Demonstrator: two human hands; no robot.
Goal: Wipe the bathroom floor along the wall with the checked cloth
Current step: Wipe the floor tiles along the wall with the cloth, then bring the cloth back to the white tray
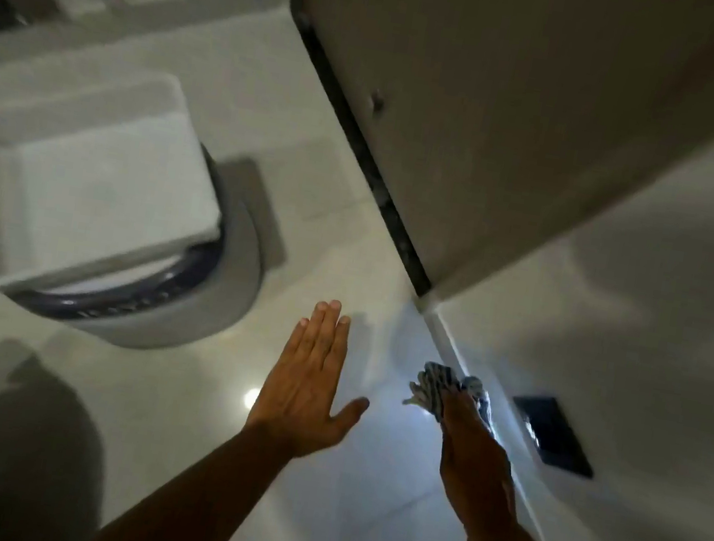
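Observation:
The checked cloth [435,386], blue and white and bunched up, lies on the pale tiled floor [309,518] right at the foot of the white wall [634,358]. My right hand [473,454] presses on it with the fingers stretched over the cloth, edge-on to the camera. My left hand [306,378] is flat and open with fingers together and thumb out, over the floor to the left of the cloth, holding nothing. I cannot tell whether it touches the floor.
A white toilet [92,203] with a dark seat rim stands to the left. A door [486,104] with a dark gap at its bottom meets the wall ahead. A dark rectangular plate [553,434] is set low in the wall beside the cloth.

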